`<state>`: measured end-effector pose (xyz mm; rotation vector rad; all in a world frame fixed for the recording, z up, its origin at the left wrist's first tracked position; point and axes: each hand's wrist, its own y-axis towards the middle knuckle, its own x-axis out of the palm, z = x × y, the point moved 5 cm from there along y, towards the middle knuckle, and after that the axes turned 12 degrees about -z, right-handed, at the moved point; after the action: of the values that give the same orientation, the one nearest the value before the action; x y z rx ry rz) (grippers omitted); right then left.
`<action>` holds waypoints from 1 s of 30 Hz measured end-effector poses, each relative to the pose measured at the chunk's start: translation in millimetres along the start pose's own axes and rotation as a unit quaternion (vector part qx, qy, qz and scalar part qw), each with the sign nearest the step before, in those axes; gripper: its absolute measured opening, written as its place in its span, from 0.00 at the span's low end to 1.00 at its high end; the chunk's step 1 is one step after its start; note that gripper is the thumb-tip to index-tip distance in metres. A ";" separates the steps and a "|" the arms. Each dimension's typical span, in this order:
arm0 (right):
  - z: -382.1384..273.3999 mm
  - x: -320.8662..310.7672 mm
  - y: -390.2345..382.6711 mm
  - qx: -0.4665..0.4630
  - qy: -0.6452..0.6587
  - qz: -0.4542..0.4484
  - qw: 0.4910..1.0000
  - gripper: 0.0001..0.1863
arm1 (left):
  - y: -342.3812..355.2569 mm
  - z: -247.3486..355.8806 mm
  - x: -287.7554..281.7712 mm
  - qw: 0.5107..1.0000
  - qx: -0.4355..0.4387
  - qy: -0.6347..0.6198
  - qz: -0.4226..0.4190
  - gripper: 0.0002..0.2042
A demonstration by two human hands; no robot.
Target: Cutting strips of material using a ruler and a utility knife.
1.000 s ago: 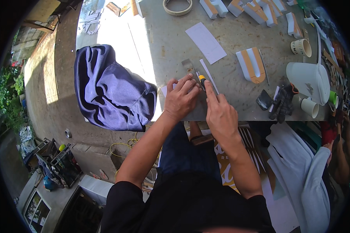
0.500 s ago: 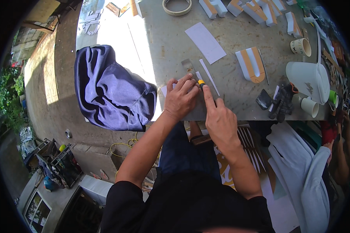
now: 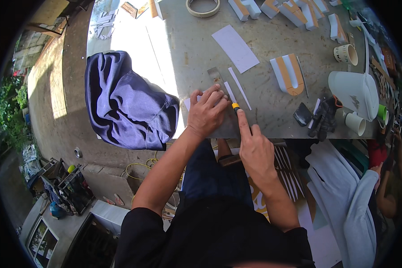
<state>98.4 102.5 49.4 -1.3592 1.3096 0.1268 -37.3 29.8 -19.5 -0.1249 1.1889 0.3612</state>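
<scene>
My left hand (image 3: 207, 107) presses down with bent fingers on a flat metal straightedge (image 3: 215, 74), whose far end sticks out past the fingertips. Under that hand lies a piece of white sheet (image 3: 187, 104), mostly covered. In my right hand (image 3: 257, 152) is a yellow and black utility knife (image 3: 236, 106), gripped with the index finger stretched along its top. Its tip points at the near end of a short white strip (image 3: 230, 91) beside the straightedge. A longer white strip (image 3: 240, 88) lies just right of it.
Beyond the strips lies a white rectangular sheet (image 3: 235, 48). A U-shaped white and tan block (image 3: 287, 74) is to the right, near dark gloves (image 3: 325, 118), cups (image 3: 355, 123) and a white container (image 3: 353, 91). Purple cloth (image 3: 127, 105) covers the table's left edge; a tape roll (image 3: 203, 7) lies far.
My right hand has drawn the knife slightly toward me and to the right, away from my left fingers. More of the short strip shows. The left hand stays nearly in place.
</scene>
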 end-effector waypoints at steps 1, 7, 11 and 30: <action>1.0 1.8 -1.8 0.001 -0.005 -0.004 1.000 0.37 | -0.2 -0.1 -0.6 1.000 -0.001 -0.003 0.001 0.07; 7.0 8.5 -12.2 0.004 0.025 0.017 1.000 0.39 | -0.2 0.2 -0.2 1.000 -0.005 -0.002 0.003 0.06; 9.8 11.8 -15.8 0.006 0.022 0.015 1.000 0.39 | 1.0 1.2 -1.0 1.000 -0.010 -0.006 0.006 0.06; 9.9 -27.0 18.8 -0.038 0.056 0.092 0.993 0.37 | 1.5 3.2 1.6 1.000 -0.004 -0.004 0.013 0.06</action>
<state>80.9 131.7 54.1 -1.3233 1.5381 0.2312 -34.5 32.5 -19.6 -0.1148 1.1817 0.3901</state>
